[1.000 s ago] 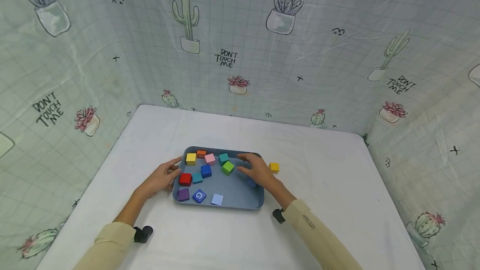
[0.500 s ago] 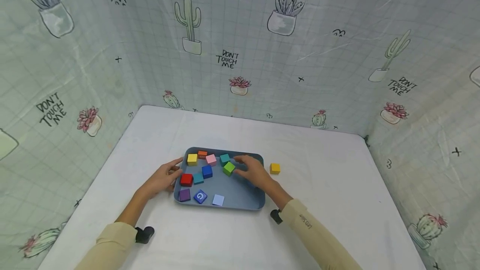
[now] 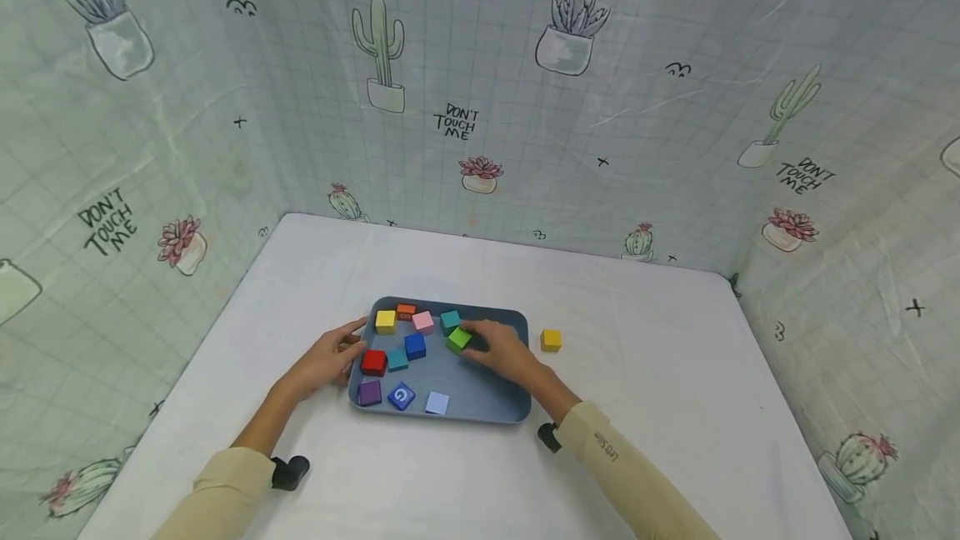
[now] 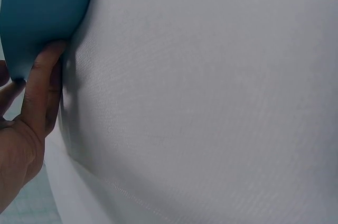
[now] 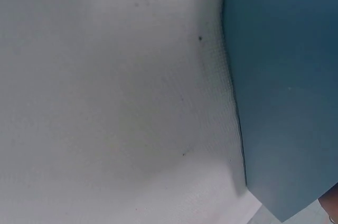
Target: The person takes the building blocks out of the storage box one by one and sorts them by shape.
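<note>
A blue-grey tray [image 3: 480,402] holds several coloured cubes. My left hand [image 3: 322,363] grips the tray's left rim; in the left wrist view its fingers [image 4: 39,89] lie against the outer wall, with the thumb side partly hidden. Over the tray's right half, my right hand [image 3: 506,352] pinches a lime green cube [image 3: 459,340] between thumb and fingers. A teal cube [image 3: 450,322] sits just behind that one. In the right wrist view the tray wall [image 5: 285,76] covers nearly all of the hand.
Red [image 3: 373,362], purple [image 3: 370,393], yellow [image 3: 386,322], pink [image 3: 423,322], orange [image 3: 406,312] and blue [image 3: 415,346] cubes lie in the tray, mostly on its left side. A golden yellow cube [image 3: 551,340] stands on the white table [image 3: 660,407], right of the tray.
My right hand has moved left across the tray to the lime green cube, and its thumb and fingers have closed in on it. The left hand has stayed at the tray's rim.
</note>
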Tool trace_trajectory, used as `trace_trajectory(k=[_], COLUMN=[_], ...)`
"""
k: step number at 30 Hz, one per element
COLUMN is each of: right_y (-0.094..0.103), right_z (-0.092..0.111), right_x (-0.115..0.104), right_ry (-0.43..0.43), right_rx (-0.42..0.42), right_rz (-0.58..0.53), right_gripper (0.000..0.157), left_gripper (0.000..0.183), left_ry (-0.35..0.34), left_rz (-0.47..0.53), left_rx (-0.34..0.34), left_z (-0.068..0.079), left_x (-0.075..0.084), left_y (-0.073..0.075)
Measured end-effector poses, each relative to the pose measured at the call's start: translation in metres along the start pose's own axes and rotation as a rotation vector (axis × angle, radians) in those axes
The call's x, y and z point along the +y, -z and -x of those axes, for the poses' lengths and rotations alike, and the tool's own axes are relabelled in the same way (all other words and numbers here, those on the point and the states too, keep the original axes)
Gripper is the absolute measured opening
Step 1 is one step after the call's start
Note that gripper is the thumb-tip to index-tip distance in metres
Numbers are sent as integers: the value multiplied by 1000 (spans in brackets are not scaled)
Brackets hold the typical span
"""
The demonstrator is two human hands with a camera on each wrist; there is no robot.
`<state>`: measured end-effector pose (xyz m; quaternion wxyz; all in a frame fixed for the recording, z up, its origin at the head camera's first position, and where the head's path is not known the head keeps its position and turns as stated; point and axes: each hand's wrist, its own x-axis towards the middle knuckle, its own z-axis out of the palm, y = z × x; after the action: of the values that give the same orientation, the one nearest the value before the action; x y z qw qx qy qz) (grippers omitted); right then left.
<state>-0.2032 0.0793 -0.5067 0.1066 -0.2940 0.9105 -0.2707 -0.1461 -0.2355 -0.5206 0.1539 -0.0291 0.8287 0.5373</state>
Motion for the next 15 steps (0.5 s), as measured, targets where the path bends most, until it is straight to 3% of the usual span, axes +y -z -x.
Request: trace_trajectory(k=[9, 15], right_y=[0, -2], right_z=[3, 1], right_x=[2, 3], right_ry=[17, -18], right_rx=[-1, 2], right_rz=[-47, -42], right_gripper=[53, 55], left_gripper=[57, 57], left_ry=[0, 3], left_rz=[-1, 11], left_rx=[0, -4], left_z=[0, 1], left_x=[0, 1], left_y=[1, 0])
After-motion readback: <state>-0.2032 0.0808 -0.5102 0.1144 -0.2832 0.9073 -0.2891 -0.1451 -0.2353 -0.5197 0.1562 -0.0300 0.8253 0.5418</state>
